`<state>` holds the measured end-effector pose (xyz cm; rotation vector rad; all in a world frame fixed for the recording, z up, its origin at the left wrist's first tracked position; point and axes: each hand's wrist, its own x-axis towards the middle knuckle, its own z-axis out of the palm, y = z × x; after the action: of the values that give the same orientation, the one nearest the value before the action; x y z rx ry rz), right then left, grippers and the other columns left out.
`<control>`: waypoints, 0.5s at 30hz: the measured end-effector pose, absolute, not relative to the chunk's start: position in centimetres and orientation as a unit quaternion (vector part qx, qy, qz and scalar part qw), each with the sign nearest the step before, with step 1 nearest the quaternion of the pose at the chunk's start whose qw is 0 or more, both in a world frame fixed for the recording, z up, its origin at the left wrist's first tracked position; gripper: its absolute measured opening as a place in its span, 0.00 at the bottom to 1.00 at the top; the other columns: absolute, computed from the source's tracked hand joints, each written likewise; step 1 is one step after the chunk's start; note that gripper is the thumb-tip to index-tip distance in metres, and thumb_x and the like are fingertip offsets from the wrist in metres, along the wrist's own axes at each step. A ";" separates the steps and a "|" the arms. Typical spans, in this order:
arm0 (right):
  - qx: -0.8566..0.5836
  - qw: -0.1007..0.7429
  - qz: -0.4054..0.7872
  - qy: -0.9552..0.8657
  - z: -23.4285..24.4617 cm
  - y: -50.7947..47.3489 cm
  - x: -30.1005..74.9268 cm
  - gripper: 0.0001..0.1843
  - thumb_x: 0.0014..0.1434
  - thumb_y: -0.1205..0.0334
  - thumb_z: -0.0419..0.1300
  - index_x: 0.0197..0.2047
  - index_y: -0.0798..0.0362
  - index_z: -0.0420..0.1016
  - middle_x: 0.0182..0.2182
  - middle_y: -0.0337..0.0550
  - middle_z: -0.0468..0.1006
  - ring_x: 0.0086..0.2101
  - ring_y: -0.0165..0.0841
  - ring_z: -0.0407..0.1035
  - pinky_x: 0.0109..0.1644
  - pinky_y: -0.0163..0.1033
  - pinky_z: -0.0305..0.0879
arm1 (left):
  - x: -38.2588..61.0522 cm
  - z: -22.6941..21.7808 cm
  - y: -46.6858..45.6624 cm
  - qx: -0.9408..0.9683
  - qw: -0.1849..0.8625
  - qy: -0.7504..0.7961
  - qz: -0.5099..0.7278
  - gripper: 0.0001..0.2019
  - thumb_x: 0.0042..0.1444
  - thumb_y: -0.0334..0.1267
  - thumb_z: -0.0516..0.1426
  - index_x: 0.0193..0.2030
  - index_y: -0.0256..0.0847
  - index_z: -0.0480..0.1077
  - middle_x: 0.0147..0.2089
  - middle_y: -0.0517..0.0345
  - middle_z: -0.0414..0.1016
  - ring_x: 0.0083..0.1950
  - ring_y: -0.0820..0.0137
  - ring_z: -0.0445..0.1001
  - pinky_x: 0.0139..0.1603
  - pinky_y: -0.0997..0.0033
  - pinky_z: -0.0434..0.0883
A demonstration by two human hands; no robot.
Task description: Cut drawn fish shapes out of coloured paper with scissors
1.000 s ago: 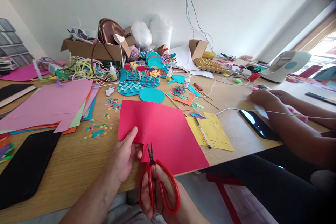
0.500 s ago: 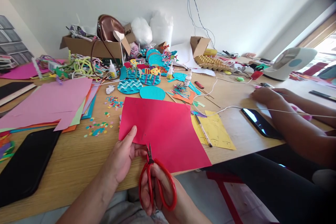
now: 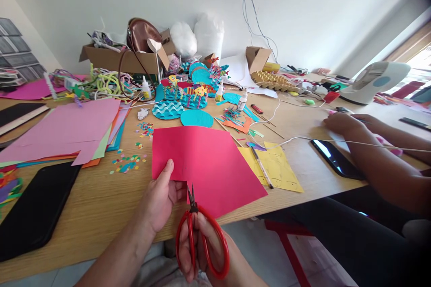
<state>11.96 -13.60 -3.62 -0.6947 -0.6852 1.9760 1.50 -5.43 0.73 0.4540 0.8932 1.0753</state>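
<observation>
A sheet of red paper (image 3: 215, 157) is held over the table's front edge by my left hand (image 3: 164, 193), thumb on top and fingers beneath. A notch shows at the sheet's lower left, beside those fingers. My right hand (image 3: 202, 246) grips red-handled scissors (image 3: 193, 202) by both loops. Their dark blades are slightly apart and point away from me, close to the notch and my left fingertips. Whether the blades touch the paper I cannot tell. Yellow paper (image 3: 286, 172) with drawn marks lies right of the red sheet, a pen (image 3: 261, 168) on it.
Coloured papers (image 3: 60, 130) and a black phone (image 3: 37, 208) lie at left, near confetti dots (image 3: 129, 161). Blue paper crafts (image 3: 168, 109) and glue bottles (image 3: 241, 100) stand behind. At right, another person's arm (image 3: 370, 148) reaches over a phone (image 3: 336, 158); a white cable (image 3: 319, 138) crosses there.
The red sheet has shifted a little left at its far edge and bends more along its middle. The scissor handles have spread slightly. My left hand keeps its hold.
</observation>
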 end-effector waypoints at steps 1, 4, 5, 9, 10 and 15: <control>-0.272 0.449 0.803 -0.281 -3.6 -13.6 12.0 0.29 0.58 0.39 0.49 0.30 0.60 0.70 0.13 0.39 0.69 0.12 0.23 0.60 0.15 0.26 0.51 | 1.5 0.8 -5.4 0.204 0.736 0.415 0.495 0.18 0.59 0.41 0.52 0.52 0.33 0.66 0.34 0.47 0.81 0.31 0.62 0.79 0.30 0.66 0.75; -0.270 0.447 0.807 -0.274 -3.4 -13.5 12.2 0.28 0.58 0.40 0.50 0.31 0.60 0.70 0.14 0.41 0.71 0.13 0.23 0.61 0.16 0.26 0.52 | 1.7 1.0 -5.5 0.196 0.728 0.421 0.505 0.18 0.62 0.39 0.48 0.54 0.33 0.65 0.35 0.47 0.81 0.32 0.63 0.80 0.31 0.66 0.75; -0.279 0.447 0.808 -0.265 -3.4 -13.5 12.2 0.28 0.58 0.40 0.50 0.31 0.60 0.70 0.14 0.41 0.71 0.13 0.23 0.62 0.15 0.26 0.52 | 1.7 1.0 -5.6 0.193 0.729 0.415 0.508 0.18 0.62 0.38 0.48 0.55 0.33 0.64 0.36 0.47 0.81 0.33 0.63 0.80 0.32 0.66 0.76; -0.303 0.441 0.810 -0.239 -3.3 -13.2 12.2 0.29 0.57 0.39 0.51 0.31 0.61 0.71 0.13 0.41 0.70 0.13 0.24 0.62 0.15 0.25 0.51 | 2.0 1.3 -5.8 0.180 0.739 0.401 0.511 0.18 0.62 0.37 0.47 0.57 0.34 0.63 0.40 0.46 0.80 0.36 0.63 0.80 0.35 0.65 0.76; -0.306 0.443 0.808 -0.237 -3.3 -13.2 12.1 0.29 0.56 0.39 0.51 0.31 0.61 0.71 0.13 0.41 0.70 0.13 0.24 0.62 0.15 0.25 0.51 | 2.1 1.3 -5.8 0.178 0.740 0.401 0.511 0.18 0.62 0.37 0.47 0.57 0.34 0.63 0.40 0.45 0.80 0.36 0.63 0.80 0.36 0.65 0.76; -0.336 0.456 0.791 -0.232 -3.1 -13.1 11.9 0.28 0.55 0.38 0.53 0.30 0.59 0.70 0.12 0.38 0.69 0.12 0.23 0.60 0.15 0.25 0.51 | 2.1 1.0 -5.9 0.189 0.721 0.410 0.525 0.15 0.61 0.36 0.50 0.52 0.34 0.67 0.38 0.47 0.81 0.34 0.63 0.80 0.34 0.64 0.77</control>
<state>11.88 -13.08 -3.09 -0.8283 -0.5724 1.9505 2.12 -5.88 0.96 0.4171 0.9063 1.1610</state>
